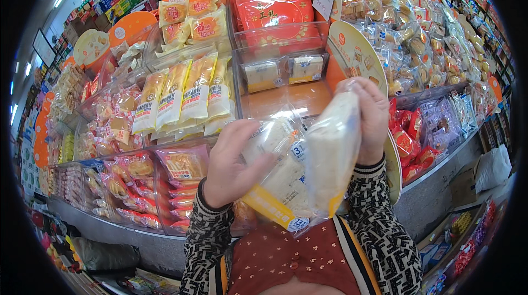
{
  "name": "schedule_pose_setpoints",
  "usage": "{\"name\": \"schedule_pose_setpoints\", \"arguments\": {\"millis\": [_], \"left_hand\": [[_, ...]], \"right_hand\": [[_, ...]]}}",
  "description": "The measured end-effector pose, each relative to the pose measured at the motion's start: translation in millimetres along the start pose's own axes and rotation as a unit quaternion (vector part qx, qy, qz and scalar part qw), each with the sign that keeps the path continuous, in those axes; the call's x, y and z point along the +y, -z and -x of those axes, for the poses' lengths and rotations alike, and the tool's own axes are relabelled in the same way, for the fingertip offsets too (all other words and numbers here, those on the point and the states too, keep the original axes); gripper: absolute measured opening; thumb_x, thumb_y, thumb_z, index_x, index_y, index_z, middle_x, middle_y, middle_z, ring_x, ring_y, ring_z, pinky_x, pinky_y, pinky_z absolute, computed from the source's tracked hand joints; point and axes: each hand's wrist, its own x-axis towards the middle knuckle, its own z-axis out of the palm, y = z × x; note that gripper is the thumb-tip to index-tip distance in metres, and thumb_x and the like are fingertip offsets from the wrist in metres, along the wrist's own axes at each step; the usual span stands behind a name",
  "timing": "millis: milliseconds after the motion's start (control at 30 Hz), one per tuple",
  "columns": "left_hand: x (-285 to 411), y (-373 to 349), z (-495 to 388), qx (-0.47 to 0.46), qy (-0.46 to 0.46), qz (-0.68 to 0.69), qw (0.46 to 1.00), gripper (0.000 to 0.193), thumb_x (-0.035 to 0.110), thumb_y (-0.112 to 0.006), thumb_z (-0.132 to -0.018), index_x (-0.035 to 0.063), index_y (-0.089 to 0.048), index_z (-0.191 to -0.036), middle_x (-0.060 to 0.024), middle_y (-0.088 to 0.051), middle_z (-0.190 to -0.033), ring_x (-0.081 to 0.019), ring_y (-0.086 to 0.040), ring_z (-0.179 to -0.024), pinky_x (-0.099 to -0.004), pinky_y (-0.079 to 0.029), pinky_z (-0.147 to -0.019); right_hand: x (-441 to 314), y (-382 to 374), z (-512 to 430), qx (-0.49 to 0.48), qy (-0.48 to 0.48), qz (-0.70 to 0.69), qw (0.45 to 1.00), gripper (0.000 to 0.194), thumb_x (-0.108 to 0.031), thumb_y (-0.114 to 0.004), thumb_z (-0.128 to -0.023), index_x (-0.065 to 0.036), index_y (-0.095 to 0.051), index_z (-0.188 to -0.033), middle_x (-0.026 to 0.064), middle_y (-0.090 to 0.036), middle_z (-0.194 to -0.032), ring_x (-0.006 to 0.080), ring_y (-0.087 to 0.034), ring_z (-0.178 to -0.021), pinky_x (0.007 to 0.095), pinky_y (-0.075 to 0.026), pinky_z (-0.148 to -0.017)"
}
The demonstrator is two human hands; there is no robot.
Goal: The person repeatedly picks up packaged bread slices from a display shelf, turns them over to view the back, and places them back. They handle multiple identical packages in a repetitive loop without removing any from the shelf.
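Note:
In front of my chest, my left hand (239, 163) holds clear-wrapped pale sandwich bread (284, 175) with a yellow lower strip, the thumb lying across the wrapper. My right hand (367, 117) grips the top of another wrapped pale bread pack (334, 146), which hangs tilted against the first. Both packs bear writing, and motion blurs part of the wrapping. Just beyond them is an orange-floored display compartment (284, 99). Two similar bread packs (262, 75) stand side by side at its back.
Yellow-and-white bread bags (177, 97) fill the bin to the left. Below them lie pink-wrapped buns (183, 167). A red gift bag (274, 10) stands behind the compartment. A rounded cream divider board (359, 56) rises beside my right hand, with many wrapped pastries (416, 43) beyond.

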Motion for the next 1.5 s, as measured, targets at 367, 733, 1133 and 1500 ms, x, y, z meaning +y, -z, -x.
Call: {"name": "schedule_pose_setpoints", "arguments": {"millis": [367,733,1133,1500], "left_hand": [[10.0,-3.0,15.3,0.042,0.174,0.334,0.925,0.04,0.007,-0.051,-0.082,-0.0072,-0.052,-0.12,-0.0072,-0.063,-0.097,-0.0116,-0.057,-0.081,-0.0267,-0.047,-0.068],[7.5,2.9,11.3,0.11,0.235,0.367,0.893,0.033,0.002,-0.05,-0.086,-0.009,-0.052,-0.116,-0.0078,-0.062,-0.098,-0.0107,-0.057,-0.088,-0.0236,-0.045,-0.079],[0.8,6.0,10.9,0.137,0.192,0.354,0.905,0.026,0.004,-0.049,-0.091,-0.0101,-0.054,-0.111,-0.0091,-0.064,-0.092,-0.0089,-0.058,-0.074,-0.0204,-0.046,-0.069],[-3.4,6.2,10.6,0.099,0.208,0.384,0.894,0.033,0.01,-0.058,-0.088,-0.006,-0.053,-0.116,-0.0031,-0.06,-0.079,-0.0075,-0.053,-0.07,-0.0203,-0.042,-0.068]], "right_hand": [[17.1,-16.2,5.5,-0.021,-0.037,0.023,0.999,0.014,-0.007,-0.05,-0.094,0.003,-0.06,-0.093,0.0014,-0.06,-0.08,0.0049,-0.052,-0.067,0.0193,-0.043,-0.062],[8.6,-8.8,2.2,-0.121,-0.051,0.122,0.984,0.019,-0.014,-0.049,-0.094,0.001,-0.06,-0.091,0.0001,-0.057,-0.07,0.0042,-0.048,-0.058,0.0177,-0.037,-0.053],[7.4,-8.0,1.1,-0.129,-0.099,0.152,0.975,0.013,-0.011,-0.052,-0.092,0.0,-0.059,-0.092,0.0017,-0.058,-0.069,0.0044,-0.049,-0.05,0.0173,-0.035,-0.044],[-0.3,2.0,-8.6,-0.061,-0.075,0.142,0.985,0.011,-0.008,-0.057,-0.089,0.001,-0.064,-0.088,0.003,-0.063,-0.069,0.0008,-0.041,-0.041,0.0154,-0.03,-0.037]]}}
